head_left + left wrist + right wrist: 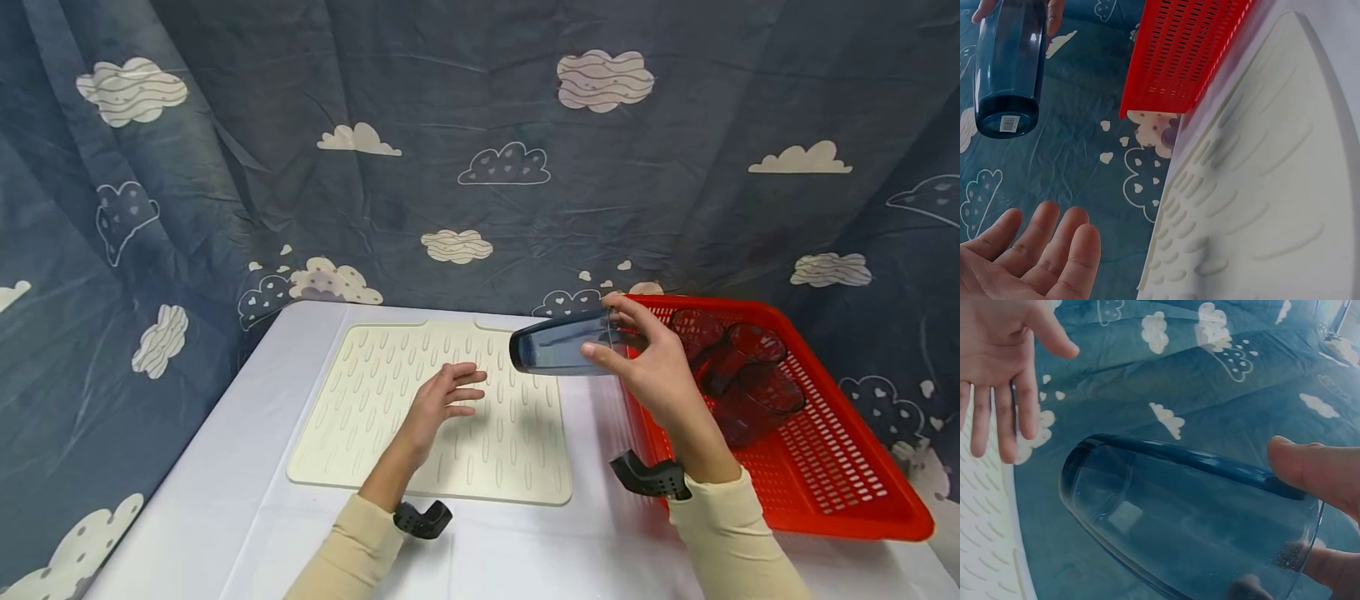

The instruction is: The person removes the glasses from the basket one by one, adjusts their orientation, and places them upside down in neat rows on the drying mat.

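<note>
A blue drinking glass [562,343] lies sideways in the air between the mat and the basket, its thick base toward the left. My right hand [660,367] grips it near the rim, thumb on one side and fingers on the other. A small barcode label [1010,124] shows on the base in the left wrist view. My left hand [438,400] hovers over the cream draining mat [360,450], fingers extended and holding nothing, a short way left of the glass. In the right wrist view the left palm [997,350] faces the glass base, apart from it.
A red perforated basket [847,467] stands at the right, close to the mat's right side. Several glasses [757,400] sit inside it toward the back. The table has a white cloth [225,500]; a dark cloud-patterned curtain [450,100] hangs behind it.
</note>
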### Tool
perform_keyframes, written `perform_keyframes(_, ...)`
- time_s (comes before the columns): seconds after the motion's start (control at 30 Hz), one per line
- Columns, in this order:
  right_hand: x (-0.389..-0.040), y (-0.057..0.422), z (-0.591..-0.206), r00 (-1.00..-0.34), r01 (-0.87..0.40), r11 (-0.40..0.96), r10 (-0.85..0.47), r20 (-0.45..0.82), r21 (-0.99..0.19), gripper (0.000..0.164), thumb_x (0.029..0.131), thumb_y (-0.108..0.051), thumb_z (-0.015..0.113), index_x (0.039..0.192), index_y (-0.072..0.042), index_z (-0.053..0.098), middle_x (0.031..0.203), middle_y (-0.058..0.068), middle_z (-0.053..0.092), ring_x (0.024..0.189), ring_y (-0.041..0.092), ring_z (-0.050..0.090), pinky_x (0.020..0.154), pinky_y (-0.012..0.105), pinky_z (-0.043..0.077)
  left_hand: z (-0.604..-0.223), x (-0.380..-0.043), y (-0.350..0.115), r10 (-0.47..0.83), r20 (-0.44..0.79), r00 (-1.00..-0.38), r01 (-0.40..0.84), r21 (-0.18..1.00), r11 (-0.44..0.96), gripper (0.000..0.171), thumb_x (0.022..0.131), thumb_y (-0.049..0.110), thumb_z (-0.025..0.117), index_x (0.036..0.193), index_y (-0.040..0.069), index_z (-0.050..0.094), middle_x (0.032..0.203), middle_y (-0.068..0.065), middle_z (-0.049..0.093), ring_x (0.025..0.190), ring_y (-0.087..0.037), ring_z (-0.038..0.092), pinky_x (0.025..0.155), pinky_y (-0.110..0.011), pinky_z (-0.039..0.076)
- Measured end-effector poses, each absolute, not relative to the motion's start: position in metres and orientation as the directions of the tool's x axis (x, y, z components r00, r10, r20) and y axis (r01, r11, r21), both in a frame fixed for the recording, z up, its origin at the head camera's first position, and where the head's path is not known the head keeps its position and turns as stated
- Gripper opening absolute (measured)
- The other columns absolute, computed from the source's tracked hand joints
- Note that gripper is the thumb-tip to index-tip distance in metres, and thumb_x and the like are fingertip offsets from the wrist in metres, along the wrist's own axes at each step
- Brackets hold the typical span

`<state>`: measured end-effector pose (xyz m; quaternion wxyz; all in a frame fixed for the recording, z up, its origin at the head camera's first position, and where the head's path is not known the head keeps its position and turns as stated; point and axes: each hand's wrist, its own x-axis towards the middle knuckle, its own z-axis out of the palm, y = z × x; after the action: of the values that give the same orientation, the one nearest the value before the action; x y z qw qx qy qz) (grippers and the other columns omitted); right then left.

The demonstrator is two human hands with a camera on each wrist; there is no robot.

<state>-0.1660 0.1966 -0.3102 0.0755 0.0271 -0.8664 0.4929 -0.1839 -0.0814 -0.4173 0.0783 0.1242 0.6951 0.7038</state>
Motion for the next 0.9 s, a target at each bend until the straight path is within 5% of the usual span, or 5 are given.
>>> perform_keyframes(0.17,-0.168,0.192,-0.317,-0.99,-0.127,0.477,-0.004,0.142,-0.87,0.068,0.088,-0.026,0.075,0.148,-0.021,0.044,0.146,0.02,0.047,0.126,0.038,0.051,0.088,0.031,0.053,-0.419,-0.183,-0.087,0.278,0.077,-0.957,0.07,0.997,-0.037,0.059,0.108,0.046,0.025,0.142,0.004,0.049,0.14,-0.021,0.058,0.122,-0.039,0.06,0.096,-0.044,0.054)
perform_keyframes(0.4,-0.173,0.183,-0.333,-0.992,-0.126,0.419,-0.046,0.117,-0.899,0.068,0.088,-0.019,0.075,0.148,-0.017,0.043,0.146,0.021,0.046,0.13,0.04,0.051,0.099,0.052,0.051,-0.422,-0.181,-0.095,0.284,0.069,-0.956,0.062,0.997,-0.034,0.065,0.106,0.052,0.024,0.146,0.005,0.044,0.143,-0.021,0.056,0.125,-0.042,0.058,0.1,-0.048,0.052)
perform_keyframes(0.67,-0.177,0.171,-0.347,-0.988,-0.148,0.381,-0.09,0.123,-0.913,0.066,0.086,-0.016,0.075,0.146,-0.014,0.045,0.146,0.023,0.046,0.128,0.042,0.051,0.099,0.055,0.052,-0.424,-0.179,-0.103,0.287,0.082,-0.954,0.075,0.997,-0.035,0.062,0.108,0.046,0.022,0.147,0.003,0.042,0.144,-0.023,0.053,0.125,-0.042,0.058,0.095,-0.037,0.054)
perform_keyframes(0.9,-0.177,0.161,-0.358,-0.98,-0.18,0.331,-0.141,0.14,-0.926,0.062,0.086,-0.012,0.075,0.142,-0.011,0.048,0.139,0.024,0.052,0.121,0.042,0.055,0.09,0.041,0.057,-0.428,-0.178,-0.106,0.291,0.06,-0.955,0.047,0.998,-0.05,0.061,0.108,0.045,0.023,0.148,0.003,0.041,0.143,-0.025,0.053,0.123,-0.044,0.058,0.094,-0.035,0.054)
